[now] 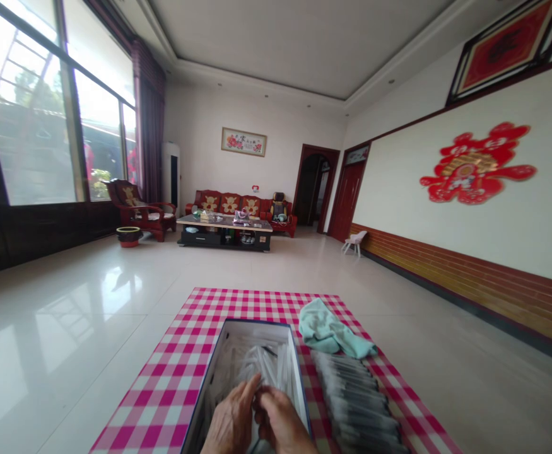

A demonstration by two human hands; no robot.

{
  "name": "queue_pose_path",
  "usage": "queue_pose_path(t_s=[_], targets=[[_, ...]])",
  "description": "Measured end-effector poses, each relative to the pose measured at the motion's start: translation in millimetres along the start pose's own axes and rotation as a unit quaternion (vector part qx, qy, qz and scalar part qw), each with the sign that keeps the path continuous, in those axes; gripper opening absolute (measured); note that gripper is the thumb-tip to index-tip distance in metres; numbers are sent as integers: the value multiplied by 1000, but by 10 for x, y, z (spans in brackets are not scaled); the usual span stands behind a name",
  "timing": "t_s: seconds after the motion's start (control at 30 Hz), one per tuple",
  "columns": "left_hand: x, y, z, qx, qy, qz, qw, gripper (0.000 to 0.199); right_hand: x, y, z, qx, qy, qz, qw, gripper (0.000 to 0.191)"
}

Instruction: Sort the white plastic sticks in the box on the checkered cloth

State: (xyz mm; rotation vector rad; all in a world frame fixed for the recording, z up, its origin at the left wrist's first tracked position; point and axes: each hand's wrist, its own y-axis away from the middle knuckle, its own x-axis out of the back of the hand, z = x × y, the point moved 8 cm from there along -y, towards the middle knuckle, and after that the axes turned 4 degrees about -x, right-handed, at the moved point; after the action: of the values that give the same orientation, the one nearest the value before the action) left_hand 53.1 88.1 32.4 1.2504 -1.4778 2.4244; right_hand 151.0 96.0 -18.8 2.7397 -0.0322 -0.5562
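Note:
My left hand (232,417) and my right hand (279,421) meet over an open box (224,334) with white inner walls and a dark blue rim. Their fingertips press together, and whatever they hold is hidden by the fingers. Inside the box lie many slim clear plastic tubes (282,366), with a thin black piece (269,350) among them. Right of the box, a row of long grey-and-black bundles (356,400) lies on the tablecloth, too blurred to name. Behind these sits a crumpled mint-green cloth (325,328).
The table wears a pink-and-white checked tablecloth (162,378). Beyond it spreads a glossy tiled floor (91,315). Farther back stand a low coffee table (223,232), a red wooden sofa (209,200), an armchair (138,208) and a small chair (354,242).

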Motion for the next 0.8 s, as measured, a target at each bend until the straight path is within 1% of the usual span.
queue_pose_path(t_s=[0.07, 0.13, 0.2, 0.27, 0.33, 0.43, 0.5, 0.53, 0.6, 0.67, 0.8], targets=[[11, 17, -46, 12, -30, 17, 999, 49, 2, 5, 31, -14, -19, -7, 1000, 19], [50, 36, -83, 22, -66, 42, 997, 43, 32, 16, 12, -7, -36, -1, 999, 27], [84, 45, -100, 29, -82, 55, 995, 36, 49, 39, -61, 26, -45, 2, 999, 34], [102, 39, -108, 42, -74, 51, 995, 31, 45, 68, -141, 60, -45, 1, 997, 42], [118, 25, -105, 55, -56, 45, 996, 29, 49, 88, -189, 80, -41, 9, 996, 47], [144, 3, -81, 63, -41, 40, 996, 27, 116, 90, -193, 87, -28, 53, 994, 40], [150, -6, -69, 65, -37, 36, 997, 26, 162, 80, -162, 78, -26, 75, 994, 35], [151, -9, -66, 66, -36, 33, 997, 26, 166, 72, -140, 70, -33, 73, 994, 35], [155, -15, -64, 67, -35, 31, 997, 25, 144, 52, -104, 56, -54, 48, 996, 38], [161, -20, -63, 68, -33, 32, 997, 25, 139, 38, -101, 59, -70, 33, 995, 40], [176, -23, -60, 65, -21, 43, 997, 25, 209, 14, -117, 82, -79, 61, 992, 39]])
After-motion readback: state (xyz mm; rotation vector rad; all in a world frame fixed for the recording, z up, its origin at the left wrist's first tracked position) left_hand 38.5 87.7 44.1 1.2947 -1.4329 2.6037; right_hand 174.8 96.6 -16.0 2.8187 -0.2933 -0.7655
